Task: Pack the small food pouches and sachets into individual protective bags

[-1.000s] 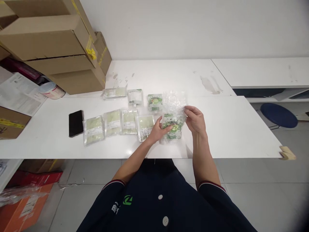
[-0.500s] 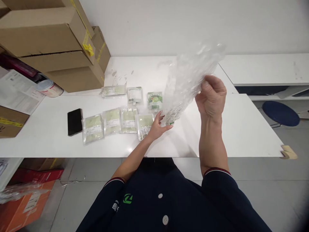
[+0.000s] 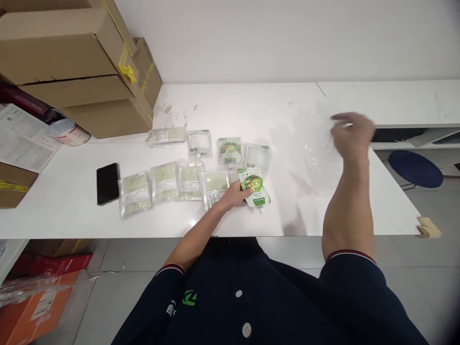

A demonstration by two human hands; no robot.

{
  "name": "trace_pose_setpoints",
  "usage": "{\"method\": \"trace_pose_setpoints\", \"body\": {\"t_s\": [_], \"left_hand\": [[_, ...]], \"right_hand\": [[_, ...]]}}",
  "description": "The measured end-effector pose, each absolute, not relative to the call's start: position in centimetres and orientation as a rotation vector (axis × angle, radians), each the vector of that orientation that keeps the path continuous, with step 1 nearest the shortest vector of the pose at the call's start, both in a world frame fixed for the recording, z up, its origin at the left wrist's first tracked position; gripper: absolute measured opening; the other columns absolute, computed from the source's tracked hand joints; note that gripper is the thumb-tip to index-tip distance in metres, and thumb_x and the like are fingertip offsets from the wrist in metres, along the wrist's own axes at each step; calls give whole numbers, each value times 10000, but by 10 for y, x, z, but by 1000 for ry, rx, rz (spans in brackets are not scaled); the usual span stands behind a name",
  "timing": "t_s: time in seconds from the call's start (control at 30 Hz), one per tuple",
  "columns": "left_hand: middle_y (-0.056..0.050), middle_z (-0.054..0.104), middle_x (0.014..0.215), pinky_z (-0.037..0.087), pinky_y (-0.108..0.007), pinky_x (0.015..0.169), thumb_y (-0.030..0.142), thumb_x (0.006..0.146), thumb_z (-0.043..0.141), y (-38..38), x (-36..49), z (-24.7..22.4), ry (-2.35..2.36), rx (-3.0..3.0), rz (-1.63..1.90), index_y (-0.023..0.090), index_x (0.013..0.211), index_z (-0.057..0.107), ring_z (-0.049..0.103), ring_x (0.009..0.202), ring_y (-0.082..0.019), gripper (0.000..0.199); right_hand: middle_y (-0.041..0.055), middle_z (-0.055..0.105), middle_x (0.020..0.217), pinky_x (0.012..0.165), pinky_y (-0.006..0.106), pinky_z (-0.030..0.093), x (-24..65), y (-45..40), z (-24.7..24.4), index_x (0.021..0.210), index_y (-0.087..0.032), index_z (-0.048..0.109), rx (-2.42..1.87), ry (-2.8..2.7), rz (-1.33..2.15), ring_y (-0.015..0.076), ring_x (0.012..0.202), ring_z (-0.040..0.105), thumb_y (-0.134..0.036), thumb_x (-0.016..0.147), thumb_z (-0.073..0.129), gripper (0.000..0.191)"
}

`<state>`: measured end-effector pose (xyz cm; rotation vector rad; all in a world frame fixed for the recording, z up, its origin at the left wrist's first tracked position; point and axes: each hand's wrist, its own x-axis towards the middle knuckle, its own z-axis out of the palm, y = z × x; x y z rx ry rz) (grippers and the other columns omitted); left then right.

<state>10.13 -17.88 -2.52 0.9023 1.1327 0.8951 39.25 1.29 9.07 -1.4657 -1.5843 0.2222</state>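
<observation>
White counter (image 3: 233, 108), white wall (image 3: 233, 43) behind. Left hand (image 3: 233, 196) grips a green-and-white spouted plastic pouch (image 3: 258, 186) near the front edge, thumb on top, probably for steadying. Right hand (image 3: 352, 134) blurred beside clear plastic bubble wrap (image 3: 314, 153); can't make out whether its grip holds any.

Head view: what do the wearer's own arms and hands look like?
The left hand and right hand are ungloved; the right is motion-blurred. The forearms are bare below short navy sleeves, their cuffs edged with thin white and red bands. The navy shirt carries a green logo.
</observation>
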Motion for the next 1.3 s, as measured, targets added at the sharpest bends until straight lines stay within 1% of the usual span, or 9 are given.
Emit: {"method": "trace_pose_setpoints", "body": {"t_s": [0.1, 0.2, 0.37, 0.5, 0.6, 0.77, 0.97, 1.17, 1.3], "left_hand": [[-99, 706, 1065, 558, -364, 719, 474, 755, 732, -187, 100, -19, 1212, 1095, 752, 187, 1135, 591, 677, 858, -244, 497], [-77, 704, 904, 524, -359, 751, 519, 809, 654, -189, 98, -9, 1477, 1341, 730, 206, 1083, 626, 654, 833, -252, 417], [-121, 698, 958, 478, -411, 853, 444, 948, 450, -147, 60, 12, 1854, 1572, 675, 188, 1083, 638, 647, 901, -279, 345], [-192, 664, 1105, 410, -445, 964, 339, 954, 431, -72, 12, 18, 2187, 1552, 615, 148, 1210, 566, 580, 1139, -332, 346], [-215, 638, 1162, 409, -446, 958, 404, 938, 459, -21, -2, 13, 2199, 1436, 597, 140, 1172, 572, 573, 1144, -337, 371], [-58, 651, 831, 466, -360, 790, 401, 844, 635, 12, 7, 8, 1899, 1178, 699, 199, 959, 606, 613, 802, -215, 235], [57, 475, 597, 473, -297, 644, 398, 821, 698, -2, -9, 24, 1398, 1019, 867, 228, 904, 619, 440, 498, -81, 206], [10, 643, 764, 514, -318, 805, 320, 701, 807, -34, -10, 55, 1203, 1085, 1199, 169, 981, 698, 605, 724, -106, 336], [-27, 700, 824, 493, -316, 879, 406, 753, 749, -52, 4, 72, 1326, 1233, 1457, 133, 846, 734, 645, 866, -145, 289]], "right_hand": [[181, 591, 1267, 975, 623, 363, 377, 23, 54, 957, -180, 734, -1751, -1863, 198, 378, 1160, 514, -146, 728, 675, 239], [177, 386, 1504, 1055, 684, 221, 347, 32, 27, 1150, -181, 684, -1841, -2269, 40, 438, 1383, 266, -248, 747, 719, 409], [104, 305, 1575, 1100, 700, 130, 300, 52, 4, 1369, -302, 563, -1929, -2674, 203, 416, 1464, 120, -263, 813, 640, 563], [66, 458, 1485, 1070, 714, 166, 290, 63, -5, 1258, -336, 652, -1888, -2614, 389, 403, 1433, 197, -242, 821, 572, 454], [92, 585, 1349, 1066, 688, 185, 292, 62, -14, 1133, -273, 720, -1813, -2501, 398, 383, 1364, 313, -252, 810, 563, 359], [78, 708, 1080, 1084, 582, 252, 297, 56, -22, 893, -243, 750, -1648, -2296, 440, 323, 1233, 455, -223, 760, 575, 220], [55, 715, 915, 943, 445, 432, 291, 44, 12, 797, -246, 731, -1299, -2030, 574, 266, 1019, 588, -299, 760, 616, 132], [7, 707, 917, 727, 347, 488, 261, 16, 64, 930, -265, 690, -1009, -1898, 784, 176, 778, 613, -320, 843, 588, 145], [23, 694, 958, 806, 375, 494, 250, -2, 90, 961, -264, 661, -937, -2005, 598, 187, 823, 612, -379, 902, 552, 170]]}}
